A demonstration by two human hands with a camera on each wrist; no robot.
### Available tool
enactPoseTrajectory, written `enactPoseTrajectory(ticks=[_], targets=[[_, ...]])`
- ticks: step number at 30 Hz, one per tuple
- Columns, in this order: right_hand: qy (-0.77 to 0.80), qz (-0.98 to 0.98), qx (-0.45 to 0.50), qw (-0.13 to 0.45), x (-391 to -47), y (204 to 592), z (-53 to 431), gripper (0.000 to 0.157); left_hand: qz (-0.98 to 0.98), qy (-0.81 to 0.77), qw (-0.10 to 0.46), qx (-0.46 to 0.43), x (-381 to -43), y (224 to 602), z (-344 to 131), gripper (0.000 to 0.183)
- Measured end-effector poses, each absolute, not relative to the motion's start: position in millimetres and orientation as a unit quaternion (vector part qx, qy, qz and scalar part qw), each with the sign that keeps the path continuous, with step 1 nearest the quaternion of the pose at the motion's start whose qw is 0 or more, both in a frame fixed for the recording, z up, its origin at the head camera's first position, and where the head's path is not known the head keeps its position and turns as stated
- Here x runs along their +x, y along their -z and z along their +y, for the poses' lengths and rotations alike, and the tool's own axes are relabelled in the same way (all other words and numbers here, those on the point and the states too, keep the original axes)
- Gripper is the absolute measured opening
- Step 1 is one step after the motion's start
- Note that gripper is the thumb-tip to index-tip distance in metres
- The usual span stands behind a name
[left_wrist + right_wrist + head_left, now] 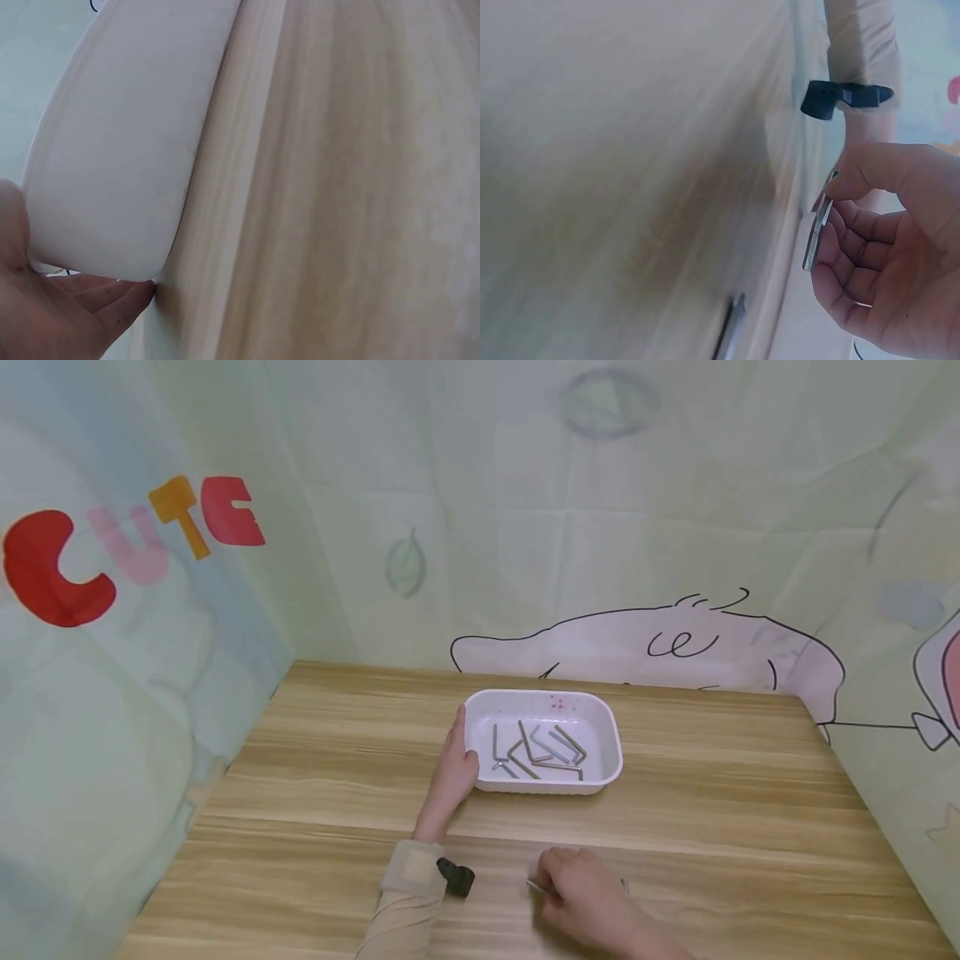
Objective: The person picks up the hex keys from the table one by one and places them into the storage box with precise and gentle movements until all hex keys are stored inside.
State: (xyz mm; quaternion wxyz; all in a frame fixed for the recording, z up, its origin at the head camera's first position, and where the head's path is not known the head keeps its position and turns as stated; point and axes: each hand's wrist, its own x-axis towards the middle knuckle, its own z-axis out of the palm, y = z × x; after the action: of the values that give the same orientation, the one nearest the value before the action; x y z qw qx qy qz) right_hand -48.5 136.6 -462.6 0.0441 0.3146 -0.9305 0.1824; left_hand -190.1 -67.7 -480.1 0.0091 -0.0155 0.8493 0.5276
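Note:
A white plastic tray (498,786) stands toward the back of the table with several L-shaped hex keys (555,766) inside, some silver, some brownish. My left hand (453,764) holds its left end; in the left wrist view the thumb is at the rim and the fingers lie against the outer end wall. Nearer the front, my right hand (592,893) pinches a metal hex key (819,232) between thumb and fingers, just above the tabletop. Another metal key (731,328) lies on the table beside that hand, its end (625,885) showing past the hand in the head view.
The wood-grain table (315,760) is enclosed at the back and sides by a printed cloth (510,568). A black wrist mount (456,877) sits on the left sleeve, between the two arms.

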Motion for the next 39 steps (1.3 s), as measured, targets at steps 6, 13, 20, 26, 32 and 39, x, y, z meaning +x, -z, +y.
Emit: enactPoseTrajectory(ticks=[6,13,20,26,32,39], targets=[[-0.195,-0.929,0.311,0.046,-54.7,456.6,141.8,0.021,0.851,-0.525,-0.003,-0.007,-190.7,482.5,-68.5,0.074],[-0.202,-0.936,0.284,0.045,-63.4,448.5,148.9,0.019,0.851,-0.526,0.000,-0.007,-190.0,481.8,-67.7,0.073],[-0.215,-0.941,0.259,0.022,-75.1,437.6,157.4,0.018,0.849,-0.528,0.001,-0.010,-190.2,481.8,-67.1,0.074],[-0.231,-0.938,0.258,0.017,-83.7,432.1,162.0,0.017,0.851,-0.525,0.002,-0.012,-191.0,483.6,-67.0,0.074],[-0.243,-0.945,0.221,0.003,-94.7,427.6,167.1,0.017,0.849,-0.528,0.003,-0.014,-190.8,483.1,-67.5,0.074],[-0.260,-0.947,0.190,0.009,-109.8,424.6,169.3,0.015,0.851,-0.524,0.001,-0.011,-191.1,481.9,-67.9,0.073]])
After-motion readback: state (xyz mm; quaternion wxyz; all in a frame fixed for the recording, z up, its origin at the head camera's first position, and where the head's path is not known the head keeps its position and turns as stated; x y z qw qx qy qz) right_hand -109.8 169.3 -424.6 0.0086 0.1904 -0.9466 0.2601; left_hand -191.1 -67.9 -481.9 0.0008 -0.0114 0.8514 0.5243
